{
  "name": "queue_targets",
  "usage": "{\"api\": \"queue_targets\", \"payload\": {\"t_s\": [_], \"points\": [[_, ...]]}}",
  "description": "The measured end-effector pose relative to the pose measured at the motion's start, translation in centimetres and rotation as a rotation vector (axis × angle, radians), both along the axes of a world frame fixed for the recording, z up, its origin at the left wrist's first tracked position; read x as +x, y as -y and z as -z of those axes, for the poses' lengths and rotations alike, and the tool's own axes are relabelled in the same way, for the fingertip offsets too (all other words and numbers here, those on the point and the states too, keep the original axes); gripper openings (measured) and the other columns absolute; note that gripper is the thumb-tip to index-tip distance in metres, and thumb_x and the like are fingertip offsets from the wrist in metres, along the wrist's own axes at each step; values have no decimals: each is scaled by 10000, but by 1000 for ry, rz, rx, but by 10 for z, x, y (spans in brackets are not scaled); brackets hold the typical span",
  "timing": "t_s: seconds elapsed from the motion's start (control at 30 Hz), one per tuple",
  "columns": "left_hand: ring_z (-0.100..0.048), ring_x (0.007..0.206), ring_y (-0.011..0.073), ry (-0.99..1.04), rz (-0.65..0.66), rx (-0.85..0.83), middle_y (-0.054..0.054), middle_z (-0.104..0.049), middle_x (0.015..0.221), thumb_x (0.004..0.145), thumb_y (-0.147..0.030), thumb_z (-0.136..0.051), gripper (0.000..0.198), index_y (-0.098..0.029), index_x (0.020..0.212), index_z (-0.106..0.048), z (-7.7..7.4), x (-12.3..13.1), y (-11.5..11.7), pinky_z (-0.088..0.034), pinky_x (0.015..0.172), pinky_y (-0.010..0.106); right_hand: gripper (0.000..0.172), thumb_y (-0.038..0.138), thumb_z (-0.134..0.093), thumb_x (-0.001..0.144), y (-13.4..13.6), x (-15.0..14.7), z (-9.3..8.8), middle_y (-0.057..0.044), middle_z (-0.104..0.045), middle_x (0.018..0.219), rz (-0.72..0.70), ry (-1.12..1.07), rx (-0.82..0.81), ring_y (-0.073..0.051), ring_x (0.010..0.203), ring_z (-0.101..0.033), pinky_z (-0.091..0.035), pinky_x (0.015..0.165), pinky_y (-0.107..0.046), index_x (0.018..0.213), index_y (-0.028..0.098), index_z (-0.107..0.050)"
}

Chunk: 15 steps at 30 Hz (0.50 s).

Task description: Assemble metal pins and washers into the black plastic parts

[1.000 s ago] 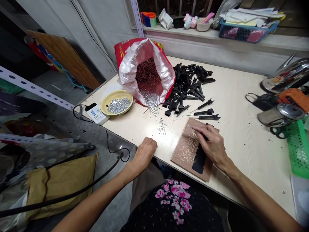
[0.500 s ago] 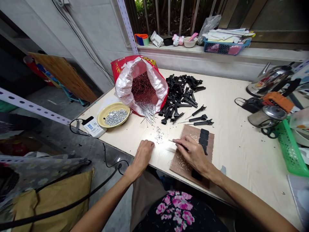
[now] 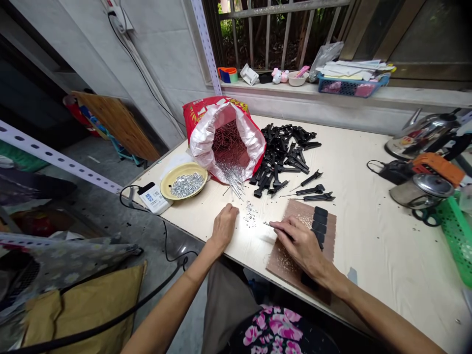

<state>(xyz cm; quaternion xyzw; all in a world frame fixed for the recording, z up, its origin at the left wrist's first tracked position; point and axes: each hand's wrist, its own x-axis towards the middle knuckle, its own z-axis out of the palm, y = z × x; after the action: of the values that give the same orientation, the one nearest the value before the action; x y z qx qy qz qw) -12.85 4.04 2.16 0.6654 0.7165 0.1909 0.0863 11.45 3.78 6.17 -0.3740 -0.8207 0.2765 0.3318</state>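
A thin stick with a silver tip (image 3: 268, 223) is just above the tabletop (image 3: 387, 260), pinched between the thumb and fingers of the right hand (image 3: 300, 246). This hand is over a flat brown board (image 3: 329, 255) with pale specks and a row of black flat pieces with round corners (image 3: 319, 220). Near the tip lies a little scatter of tiny silver bits (image 3: 250, 215). The left hand (image 3: 224, 223) rests beside those bits at the front edge, its fingers curled in; I cannot tell if it has hold of anything. Past the board lie three black pieces with thin metal rods (image 3: 311, 189), then a big heap of black plastic pieces (image 3: 282, 147). Next to the heap, a red bag with a shiny white inside (image 3: 254, 132) lies with its mouth open, and long silver nails (image 3: 232, 177) spill out. Its yellow marks are too small to read. A yellow dish (image 3: 165, 182) holds more silver bits. By it, a white box (image 3: 152, 198) has blue writing that I cannot read. Far right, a silver kettle (image 3: 416, 140) wears a red and yellow sticker, too blurry to read.
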Motion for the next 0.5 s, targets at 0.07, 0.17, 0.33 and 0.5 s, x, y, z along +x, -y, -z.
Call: {"api": "queue_targets", "payload": {"t_s": [0.07, 0.17, 0.33, 0.5], "points": [[-549, 792, 193, 56, -3, 35, 65, -562, 860, 876, -199, -438, 196, -169, 829, -626, -2, -1, -2, -422, 697, 302, 267, 191, -462, 911, -1, 0, 0, -38, -551, 844, 9, 3, 1, -130, 731, -557, -451, 643, -245, 1118, 219, -628], [-531, 637, 144, 443, -79, 35, 39, -569, 774, 837, -277, -522, 160, -163, 807, -630, -10, 4, 0, -421, 606, 266, 265, 210, -459, 919, -3, -4, -2, -33, -548, 841, 27, 18, 10, -128, 731, -556, -448, 640, -242, 1123, 233, -628], [-424, 454, 48, 1399, -176, -204, -16, -534, 635, 709, -391, -693, 312, -114, 839, -634, -33, 31, 12, -325, 410, 175, 271, 232, -448, 928, -10, -15, -8, -30, -548, 859, 20, 71, 38, -119, 728, -557, -455, 646, -224, 1135, 248, -622], [-472, 486, 31, 1632, -198, -243, 3, -594, 689, 646, -327, -769, 297, -101, 800, -654, -45, 51, 19, -403, 445, 155, 273, 250, -447, 930, -13, -18, -11, -29, -551, 866, 36, 153, 66, -118, 738, -564, -459, 657, -214, 1142, 257, -619]]}}
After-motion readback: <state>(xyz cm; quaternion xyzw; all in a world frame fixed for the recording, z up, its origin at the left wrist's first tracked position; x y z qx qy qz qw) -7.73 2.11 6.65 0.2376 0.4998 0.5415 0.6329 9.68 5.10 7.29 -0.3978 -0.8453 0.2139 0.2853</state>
